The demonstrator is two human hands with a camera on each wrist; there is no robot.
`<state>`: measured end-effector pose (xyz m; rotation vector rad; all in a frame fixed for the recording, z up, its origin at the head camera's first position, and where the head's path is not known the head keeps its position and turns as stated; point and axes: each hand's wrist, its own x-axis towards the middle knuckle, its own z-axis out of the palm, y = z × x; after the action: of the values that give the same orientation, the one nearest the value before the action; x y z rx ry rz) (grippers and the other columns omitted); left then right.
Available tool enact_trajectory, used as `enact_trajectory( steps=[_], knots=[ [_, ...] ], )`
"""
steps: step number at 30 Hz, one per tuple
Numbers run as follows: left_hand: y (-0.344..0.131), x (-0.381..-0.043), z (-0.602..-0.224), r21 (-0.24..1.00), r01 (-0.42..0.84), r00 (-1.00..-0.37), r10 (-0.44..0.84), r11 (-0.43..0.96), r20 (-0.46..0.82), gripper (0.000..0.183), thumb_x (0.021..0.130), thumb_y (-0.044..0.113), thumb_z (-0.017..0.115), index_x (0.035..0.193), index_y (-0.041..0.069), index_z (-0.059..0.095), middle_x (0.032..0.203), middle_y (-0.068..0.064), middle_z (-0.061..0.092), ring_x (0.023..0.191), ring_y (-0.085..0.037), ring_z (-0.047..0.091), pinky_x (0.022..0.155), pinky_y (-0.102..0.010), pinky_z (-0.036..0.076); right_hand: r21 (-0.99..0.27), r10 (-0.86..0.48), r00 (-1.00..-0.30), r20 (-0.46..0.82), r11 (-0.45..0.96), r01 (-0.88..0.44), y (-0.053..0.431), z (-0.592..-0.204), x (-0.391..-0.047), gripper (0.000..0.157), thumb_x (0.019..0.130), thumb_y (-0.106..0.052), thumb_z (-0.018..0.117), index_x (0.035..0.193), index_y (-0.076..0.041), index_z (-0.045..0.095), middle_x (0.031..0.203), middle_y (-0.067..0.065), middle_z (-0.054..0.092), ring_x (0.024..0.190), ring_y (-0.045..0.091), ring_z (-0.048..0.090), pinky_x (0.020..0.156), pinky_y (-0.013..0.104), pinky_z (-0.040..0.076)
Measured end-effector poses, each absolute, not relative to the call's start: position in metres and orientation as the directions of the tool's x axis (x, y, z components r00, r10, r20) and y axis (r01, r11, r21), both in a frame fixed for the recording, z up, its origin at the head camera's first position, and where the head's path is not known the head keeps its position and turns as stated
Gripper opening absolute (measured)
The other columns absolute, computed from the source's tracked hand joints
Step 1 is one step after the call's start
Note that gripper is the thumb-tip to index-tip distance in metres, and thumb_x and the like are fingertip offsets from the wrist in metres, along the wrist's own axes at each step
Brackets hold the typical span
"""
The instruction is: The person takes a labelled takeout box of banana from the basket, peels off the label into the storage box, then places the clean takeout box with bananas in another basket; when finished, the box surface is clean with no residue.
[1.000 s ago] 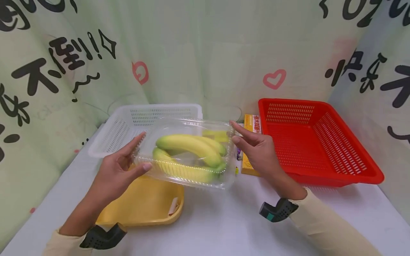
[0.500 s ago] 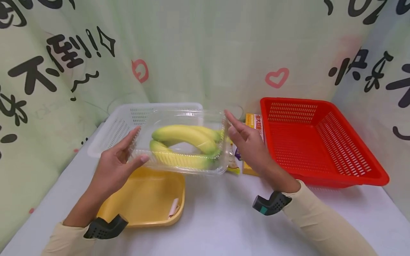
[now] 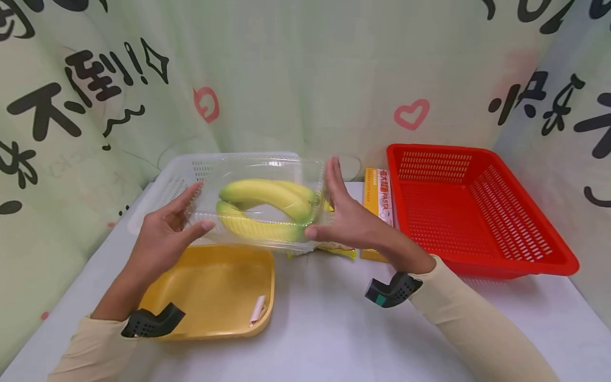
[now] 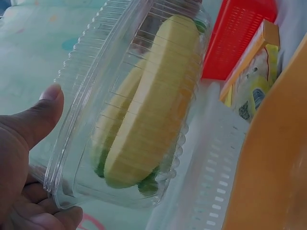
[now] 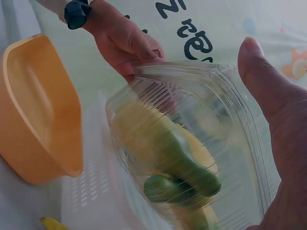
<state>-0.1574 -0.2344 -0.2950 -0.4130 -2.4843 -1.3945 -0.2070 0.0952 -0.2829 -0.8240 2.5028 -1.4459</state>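
A clear plastic clamshell container (image 3: 262,209) with several bananas (image 3: 267,197) inside is held up in front of the white basket. My left hand (image 3: 164,233) grips its left end, thumb at the front side and fingers at the back. At the right end my right hand (image 3: 350,217) holds it between a thumb at the front corner and raised fingers at the far corner. In the left wrist view the container (image 4: 72,158) sits between thumb and curled fingers. The right wrist view shows the thumb (image 5: 259,72) along the container's ridged edge (image 5: 240,91).
Behind the container stands a white perforated basket (image 3: 164,193). A yellow tray (image 3: 205,297) with a small pinkish piece (image 3: 258,310) lies in front. To the right are a pasta box (image 3: 377,199), a yellow-edged packet (image 3: 341,251) and a red basket (image 3: 477,212). A curtain hangs behind.
The container has moved back, up and slightly left toward the white basket. My right hand has shifted its hold, with its thumb now on the front corner. The packet beside the pasta box shows more.
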Motion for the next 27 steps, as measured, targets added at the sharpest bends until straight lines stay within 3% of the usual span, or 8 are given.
enact_trajectory(
  steps=[7, 14, 20, 27],
  knots=[
    [-0.241, -0.159, -0.294, 0.754, 0.354, -0.922, 0.069, 0.553, 0.382, 0.075, 0.088, 0.019, 0.073, 0.152, 0.019, 0.034, 0.155, -0.003, 0.033, 0.137, -0.025, 0.037, 0.094, -0.012, 0.039, -0.848, -0.547, -0.811, 0.209, 0.311, -0.428, 0.088, -0.287, -0.222, 0.117, 0.080, -0.049, 0.073, 0.154, -0.026, -0.015, 0.157, -0.017, -0.018, 0.146, 0.018, 0.008, 0.109, 0.038, 0.031],
    [-0.250, -0.166, -0.297, 0.755, 0.323, -0.929, 0.040, 0.570, 0.368, 0.073, 0.091, 0.027, 0.071, 0.152, 0.019, 0.033, 0.155, -0.004, 0.032, 0.140, -0.022, 0.032, 0.098, -0.010, 0.033, -0.866, -0.590, -0.778, 0.218, 0.250, -0.433, 0.078, -0.294, -0.238, 0.113, 0.084, -0.057, 0.067, 0.155, -0.015, -0.010, 0.160, -0.011, -0.010, 0.145, 0.015, 0.013, 0.110, 0.033, 0.029],
    [-0.260, -0.173, -0.301, 0.764, 0.292, -0.940, 0.026, 0.575, 0.340, 0.073, 0.092, 0.029, 0.070, 0.153, 0.021, 0.031, 0.156, -0.005, 0.031, 0.140, -0.024, 0.032, 0.097, -0.010, 0.034, -0.872, -0.618, -0.756, 0.217, 0.225, -0.434, 0.069, -0.299, -0.248, 0.113, 0.084, -0.063, 0.064, 0.155, -0.015, -0.009, 0.160, -0.008, -0.011, 0.145, 0.019, 0.016, 0.111, 0.029, 0.026],
    [-0.270, -0.183, -0.303, 0.754, 0.267, -0.947, 0.018, 0.600, 0.321, 0.075, 0.091, 0.029, 0.070, 0.153, 0.020, 0.030, 0.156, -0.003, 0.030, 0.140, -0.025, 0.031, 0.096, -0.008, 0.033, -0.866, -0.621, -0.758, 0.199, 0.251, -0.432, 0.059, -0.300, -0.255, 0.103, 0.090, -0.049, 0.065, 0.155, -0.012, -0.006, 0.160, -0.005, -0.011, 0.144, 0.017, 0.018, 0.111, 0.024, 0.025]
  ],
)
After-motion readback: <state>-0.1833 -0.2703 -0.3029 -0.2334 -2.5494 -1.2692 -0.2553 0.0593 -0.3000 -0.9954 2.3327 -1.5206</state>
